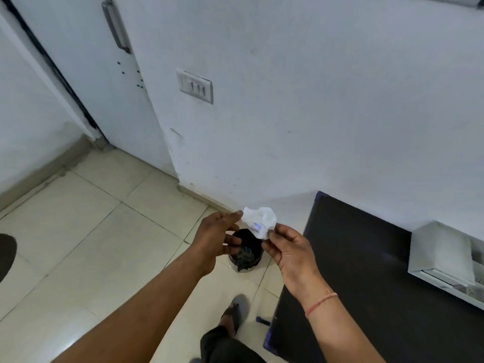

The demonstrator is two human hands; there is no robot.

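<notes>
Right hand (291, 254) fingers pinching crumpled tissue (259, 220), left hand (216, 238) fingers loose, touching it, bin (258, 258) below, dark table (353, 271) beside

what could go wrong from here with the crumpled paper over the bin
1. The crumpled paper is light and held high above the small bin; if it is let go from here, it may drift and land on the floor tiles.
2. Only the right hand pinches it, at one corner, while the left hand merely touches its edge, so it could slip out before it is lined up with the bin.
</notes>
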